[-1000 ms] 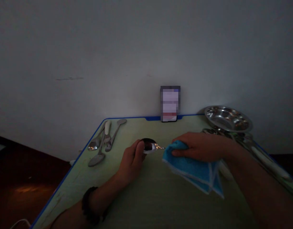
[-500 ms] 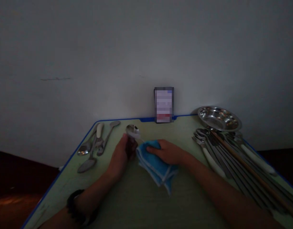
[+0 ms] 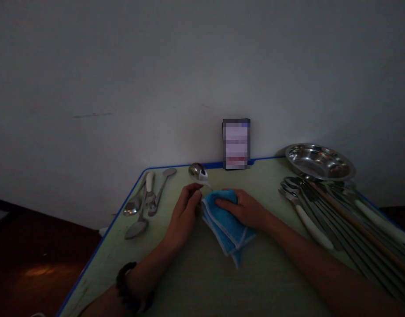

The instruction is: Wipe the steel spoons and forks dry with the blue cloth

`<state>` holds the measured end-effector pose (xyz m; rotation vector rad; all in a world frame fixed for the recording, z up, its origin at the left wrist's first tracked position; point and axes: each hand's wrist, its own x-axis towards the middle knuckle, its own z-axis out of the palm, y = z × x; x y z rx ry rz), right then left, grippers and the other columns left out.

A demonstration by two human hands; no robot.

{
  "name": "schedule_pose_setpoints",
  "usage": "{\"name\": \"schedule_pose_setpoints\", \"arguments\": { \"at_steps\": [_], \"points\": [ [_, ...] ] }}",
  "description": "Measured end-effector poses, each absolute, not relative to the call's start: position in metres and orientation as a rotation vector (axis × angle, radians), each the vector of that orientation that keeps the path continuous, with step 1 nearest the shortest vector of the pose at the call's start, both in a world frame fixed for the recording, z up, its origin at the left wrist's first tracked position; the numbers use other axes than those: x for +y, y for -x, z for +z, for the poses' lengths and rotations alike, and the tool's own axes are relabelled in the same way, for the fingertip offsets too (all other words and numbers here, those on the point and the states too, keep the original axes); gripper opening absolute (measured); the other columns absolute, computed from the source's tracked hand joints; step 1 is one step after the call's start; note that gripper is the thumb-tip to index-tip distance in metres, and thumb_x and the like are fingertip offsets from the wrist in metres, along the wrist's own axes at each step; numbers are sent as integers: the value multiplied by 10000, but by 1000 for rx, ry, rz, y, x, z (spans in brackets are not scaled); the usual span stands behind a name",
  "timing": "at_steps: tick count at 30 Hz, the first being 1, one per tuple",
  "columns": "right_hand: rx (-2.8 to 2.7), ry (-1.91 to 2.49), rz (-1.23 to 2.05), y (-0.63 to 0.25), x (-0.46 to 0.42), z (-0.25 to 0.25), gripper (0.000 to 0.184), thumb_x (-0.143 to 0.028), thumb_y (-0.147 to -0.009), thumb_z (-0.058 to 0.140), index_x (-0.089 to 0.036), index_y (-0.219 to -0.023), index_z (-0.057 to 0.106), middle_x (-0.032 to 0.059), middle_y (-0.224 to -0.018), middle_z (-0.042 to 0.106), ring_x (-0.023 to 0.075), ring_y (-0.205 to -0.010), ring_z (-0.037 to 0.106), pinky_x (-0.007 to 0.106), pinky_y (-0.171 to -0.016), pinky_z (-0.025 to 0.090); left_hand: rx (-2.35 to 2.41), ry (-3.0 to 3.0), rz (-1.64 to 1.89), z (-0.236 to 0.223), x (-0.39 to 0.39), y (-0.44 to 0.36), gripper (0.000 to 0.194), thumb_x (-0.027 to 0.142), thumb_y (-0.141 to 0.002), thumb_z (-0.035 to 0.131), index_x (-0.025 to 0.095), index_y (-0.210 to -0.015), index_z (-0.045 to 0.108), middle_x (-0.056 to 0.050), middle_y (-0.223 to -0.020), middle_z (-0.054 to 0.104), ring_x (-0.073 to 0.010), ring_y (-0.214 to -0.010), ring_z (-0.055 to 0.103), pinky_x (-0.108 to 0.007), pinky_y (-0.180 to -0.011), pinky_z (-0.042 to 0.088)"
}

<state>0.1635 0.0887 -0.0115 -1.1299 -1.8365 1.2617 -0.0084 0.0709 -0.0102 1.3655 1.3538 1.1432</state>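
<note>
A blue cloth point(image 3: 227, 222) with pale edging is bunched in my right hand point(image 3: 247, 209), its corner hanging down. Out of the cloth's top sticks a shiny metal spoon point(image 3: 198, 172), bowl pointing up and left, its handle going into the folds. My left hand point(image 3: 185, 211) is just below the bowl at the cloth's left edge, thumb and fingers curled together. Whether those fingers pinch the handle or the cloth is hidden.
Several spoons and a white-handled fork point(image 3: 150, 182) lie on the table's left. On the right are a metal bowl point(image 3: 321, 163), a white-handled fork point(image 3: 313, 226), several other utensils and wooden chopsticks point(image 3: 347, 215). A phone point(image 3: 236, 144) leans against the wall.
My left fingers have shifted from beside the spoon's bowl to below it, and more of the bowl shows. The cloth stays in my right hand. The whole view has shifted a little.
</note>
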Motion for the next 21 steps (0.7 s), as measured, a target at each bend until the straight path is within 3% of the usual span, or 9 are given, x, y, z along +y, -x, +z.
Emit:
{"name": "schedule_pose_setpoints", "arguments": {
  "at_steps": [6, 11, 21],
  "points": [
    [-1944, 1090, 1111, -160, 80, -12, 298, -439, -807, 490, -167, -713, 565, -25, -628, 538, 115, -590, 496, 235, -565, 373, 1376, -1611, 1096, -7, 68, 9, 296, 351, -879, 403, 189, -1035, 594, -41, -942, 617, -190, -896, 555, -290, -798, 419],
    [-1890, 1095, 992, -159, 77, -12, 252, -406, -800, 506, -178, -711, 565, -31, -633, 540, 116, -609, 508, 238, -598, 375, 1347, -1743, 1143, -7, 69, 8, 254, 324, -861, 430, 181, -964, 613, -48, -980, 631, -194, -948, 562, -312, -868, 407],
    [-1898, 1112, 955, -159, 78, -13, 266, -405, -797, 503, -169, -707, 587, -28, -618, 545, 109, -591, 501, 233, -582, 364, 1381, -1784, 1139, -5, 66, 9, 261, 313, -860, 432, 178, -990, 613, -53, -997, 628, -190, -971, 565, -303, -835, 437]
  ]
}}
